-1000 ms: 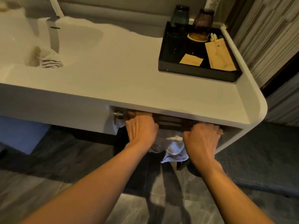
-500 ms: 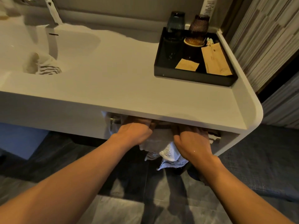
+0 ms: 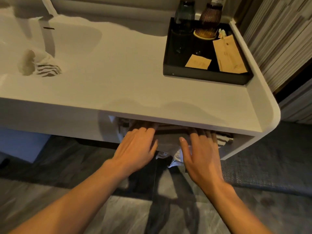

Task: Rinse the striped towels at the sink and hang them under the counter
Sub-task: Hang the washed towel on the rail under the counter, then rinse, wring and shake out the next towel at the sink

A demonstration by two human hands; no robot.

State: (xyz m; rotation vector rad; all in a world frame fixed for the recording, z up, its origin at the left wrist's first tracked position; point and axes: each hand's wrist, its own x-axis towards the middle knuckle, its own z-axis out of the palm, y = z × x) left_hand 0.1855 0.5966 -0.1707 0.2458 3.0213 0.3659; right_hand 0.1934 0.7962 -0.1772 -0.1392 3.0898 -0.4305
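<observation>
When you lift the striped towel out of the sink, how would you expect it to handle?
The striped towel lies crumpled in the sink, so probably floppy and sagging. If wet, likely heavy for its size and dripping.

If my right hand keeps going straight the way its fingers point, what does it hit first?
Most likely the towel draped over the rail under the counter. The right hand points up and forward with its fingertips already at the cloth; how deep the recess goes behind it is unclear.
</observation>
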